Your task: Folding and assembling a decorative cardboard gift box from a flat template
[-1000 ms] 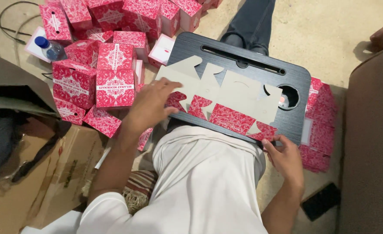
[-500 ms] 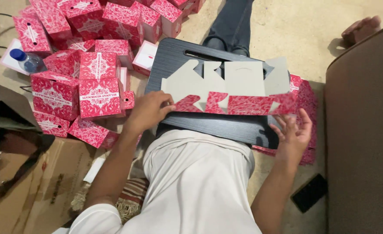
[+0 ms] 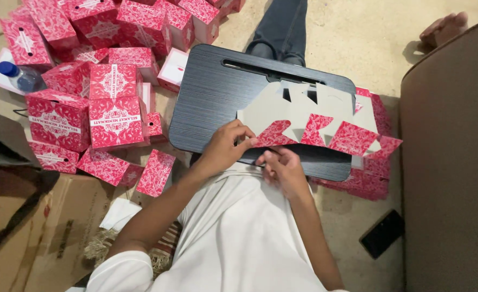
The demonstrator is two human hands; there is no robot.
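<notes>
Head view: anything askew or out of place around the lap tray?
Yes: the flat red-and-grey cardboard box blank overhangs the black lap tray's right edge, and a dark phone lies on the floor by the brown sofa.
</notes>
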